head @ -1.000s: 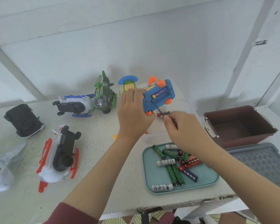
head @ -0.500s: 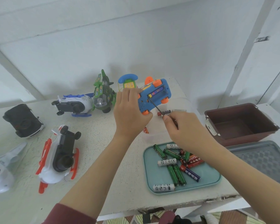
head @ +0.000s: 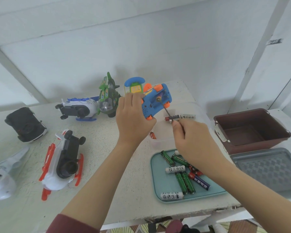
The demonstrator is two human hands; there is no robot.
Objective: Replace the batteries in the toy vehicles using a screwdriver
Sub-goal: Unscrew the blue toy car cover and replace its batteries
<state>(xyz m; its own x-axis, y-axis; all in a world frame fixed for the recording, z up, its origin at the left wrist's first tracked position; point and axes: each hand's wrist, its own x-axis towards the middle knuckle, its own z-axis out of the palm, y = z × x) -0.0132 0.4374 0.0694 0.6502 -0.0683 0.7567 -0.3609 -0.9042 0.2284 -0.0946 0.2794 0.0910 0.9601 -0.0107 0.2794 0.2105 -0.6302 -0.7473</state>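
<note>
The blue toy car (head: 155, 102) looks like smooth glossy plastic. The table (head: 107, 157) top is rough and matt; the teal tray (head: 160, 187) is smooth plastic.

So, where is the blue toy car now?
The blue toy car is near the centre of the head view, gripped by the left hand, just right of the yellow toy phone; the screwdriver in the right hand reaches its underside.

Lit brightly and evenly by soft, diffuse light from the near side. Faintly shadowed on the wall (head: 141, 47) behind the toys (head: 107, 98). Bowed strongly toward the edges; slightly soft overall.
</note>
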